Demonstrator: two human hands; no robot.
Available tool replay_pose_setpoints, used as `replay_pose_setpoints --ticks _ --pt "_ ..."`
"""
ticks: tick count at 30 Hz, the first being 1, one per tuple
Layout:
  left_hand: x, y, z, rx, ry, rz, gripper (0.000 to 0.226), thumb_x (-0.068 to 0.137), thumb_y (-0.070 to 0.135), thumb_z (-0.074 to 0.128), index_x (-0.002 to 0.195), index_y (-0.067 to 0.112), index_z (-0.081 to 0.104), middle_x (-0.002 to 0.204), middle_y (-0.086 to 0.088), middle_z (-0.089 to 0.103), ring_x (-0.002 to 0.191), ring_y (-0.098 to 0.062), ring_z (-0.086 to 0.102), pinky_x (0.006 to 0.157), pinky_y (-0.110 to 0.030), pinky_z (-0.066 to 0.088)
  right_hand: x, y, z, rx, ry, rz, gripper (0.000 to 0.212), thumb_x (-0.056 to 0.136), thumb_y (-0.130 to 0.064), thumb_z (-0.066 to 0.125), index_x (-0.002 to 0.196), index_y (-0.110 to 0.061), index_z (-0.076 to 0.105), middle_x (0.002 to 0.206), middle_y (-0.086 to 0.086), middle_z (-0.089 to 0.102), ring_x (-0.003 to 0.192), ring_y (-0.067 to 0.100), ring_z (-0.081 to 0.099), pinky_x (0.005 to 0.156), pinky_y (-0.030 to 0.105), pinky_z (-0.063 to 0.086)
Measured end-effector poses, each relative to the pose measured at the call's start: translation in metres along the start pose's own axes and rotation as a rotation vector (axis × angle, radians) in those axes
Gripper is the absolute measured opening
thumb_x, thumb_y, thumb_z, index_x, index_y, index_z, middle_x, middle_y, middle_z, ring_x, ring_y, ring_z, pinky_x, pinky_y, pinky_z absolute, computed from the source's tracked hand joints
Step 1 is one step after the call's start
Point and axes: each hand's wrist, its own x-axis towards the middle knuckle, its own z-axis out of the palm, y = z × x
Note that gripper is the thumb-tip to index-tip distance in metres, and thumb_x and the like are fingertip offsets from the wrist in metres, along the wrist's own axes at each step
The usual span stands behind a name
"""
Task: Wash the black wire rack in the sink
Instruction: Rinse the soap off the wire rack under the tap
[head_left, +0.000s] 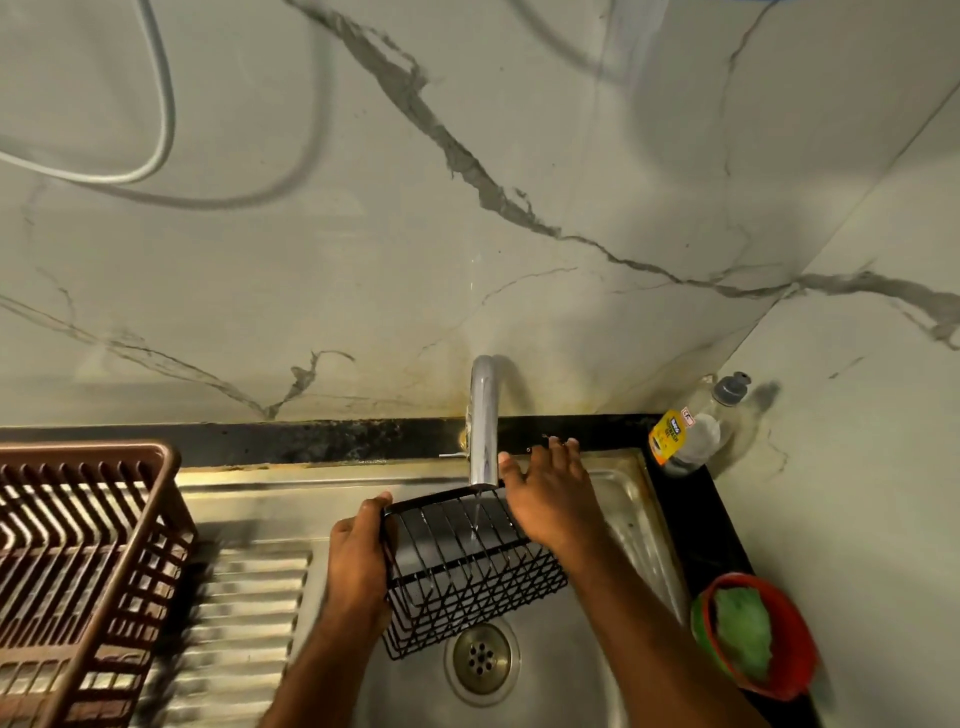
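The black wire rack (467, 566) hangs tilted over the steel sink (631, 499), above the drain (481, 659). My left hand (358, 551) grips its left edge, fingers curled round the wire. My right hand (553, 493) lies with straight fingers against the rack's far right corner, next to the chrome tap (483, 421). A thin stream of water (476, 512) falls from the spout onto the rack's wires.
A brown plastic dish drainer (78, 561) stands on the ribbed draining board (249, 618) at left. A dish soap bottle (691, 431) stands at the back right corner. A red bowl (789, 649) with a green scrub pad (743, 634) sits on the black counter at right.
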Motion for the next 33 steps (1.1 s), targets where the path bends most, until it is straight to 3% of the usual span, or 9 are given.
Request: replay_pose_setpoints --ticks 4,7,9,13,17,22,25,28,33 --pt "0.004 -0.012 0.009 0.025 -0.03 0.033 0.055 0.085 0.055 0.061 0.112 0.008 0.064 0.104 -0.022 0.072 0.1 -0.039 0.069 0.091 -0.058 0.057 -0.04 -0.059 0.005 0.018 -0.043 -0.104 0.092 0.095 -0.074 0.011 0.161 -0.01 0.013 0.168 0.018 -0.002 0.155 0.034 -0.01 0.124 0.05 -0.01" --pt "0.0 -0.011 0.01 0.029 -0.046 0.065 0.037 0.103 0.032 0.048 0.106 0.001 0.067 0.09 -0.019 0.075 0.084 -0.032 0.07 0.071 -0.042 0.057 -0.065 -0.087 0.009 0.01 -0.051 -0.183 0.086 0.099 -0.068 0.008 0.158 -0.006 0.018 0.166 0.02 0.015 0.156 0.03 -0.003 0.122 0.049 -0.016" --pt "0.002 -0.009 0.006 0.013 -0.027 0.066 0.032 0.105 0.022 0.045 0.101 -0.001 0.065 0.083 -0.017 0.072 0.083 -0.034 0.066 0.075 -0.046 0.056 -0.056 -0.075 0.004 -0.006 -0.032 -0.122 0.085 0.1 -0.067 0.01 0.16 -0.007 0.005 0.168 0.018 -0.001 0.156 0.031 -0.011 0.123 0.05 -0.013" --pt "0.005 -0.006 -0.01 -0.046 -0.017 0.056 0.035 0.098 0.04 0.056 0.104 0.006 0.061 0.082 -0.015 0.06 0.076 -0.031 0.057 0.07 -0.047 0.052 -0.013 -0.018 -0.01 0.027 0.072 0.118 0.091 0.098 -0.068 0.016 0.159 -0.003 0.002 0.168 0.021 -0.002 0.155 0.036 -0.006 0.125 0.053 0.0" --pt "0.003 -0.002 -0.013 -0.019 -0.04 0.093 0.031 0.098 0.045 0.059 0.108 0.016 0.053 0.095 -0.016 0.061 0.083 -0.03 0.061 0.077 -0.051 0.056 -0.005 0.002 -0.012 0.28 0.097 0.184 0.085 0.098 -0.071 0.027 0.154 -0.007 0.024 0.157 0.018 0.034 0.141 0.036 0.04 0.107 0.046 0.039" --pt "0.007 -0.006 -0.025 0.128 -0.15 0.198 0.022 0.103 0.032 0.053 0.105 0.01 0.05 0.099 -0.008 0.051 0.086 -0.023 0.054 0.074 -0.05 0.053 -0.006 0.026 -0.009 0.678 -0.139 0.295 0.086 0.078 -0.078 0.058 0.139 -0.02 0.045 0.135 0.01 0.058 0.11 0.03 0.063 0.095 0.049 0.054" --pt "0.007 -0.011 -0.035 0.142 -0.2 0.26 0.01 0.102 0.022 0.055 0.094 0.016 0.053 0.098 -0.009 0.055 0.086 -0.028 0.056 0.074 -0.053 0.053 -0.013 0.045 -0.002 0.761 -0.199 0.336 0.037 0.082 -0.042 0.073 0.108 -0.017 0.064 0.11 0.015 0.07 0.094 0.029 0.071 0.085 0.051 0.06" --pt "0.014 -0.014 -0.041 0.226 -0.384 0.459 0.033 0.097 0.013 0.048 0.073 0.021 0.068 0.086 -0.004 0.067 0.082 -0.03 0.061 0.071 -0.058 0.053 -0.026 0.058 0.008 0.845 -0.101 0.339 0.023 0.092 -0.014 0.064 0.115 -0.009 0.067 0.098 0.011 0.073 0.085 0.022 0.074 0.07 0.037 0.058" --pt "0.023 -0.056 -0.054 0.177 -0.331 0.317 0.051 0.081 0.038 0.065 0.131 0.038 0.058 0.136 0.003 0.061 0.127 -0.028 0.057 0.103 -0.058 0.049 -0.059 0.073 0.034 0.949 0.072 0.276 0.052 0.085 -0.001 0.073 0.133 -0.017 0.061 0.113 -0.005 0.072 0.104 0.013 0.069 0.094 0.039 0.056"
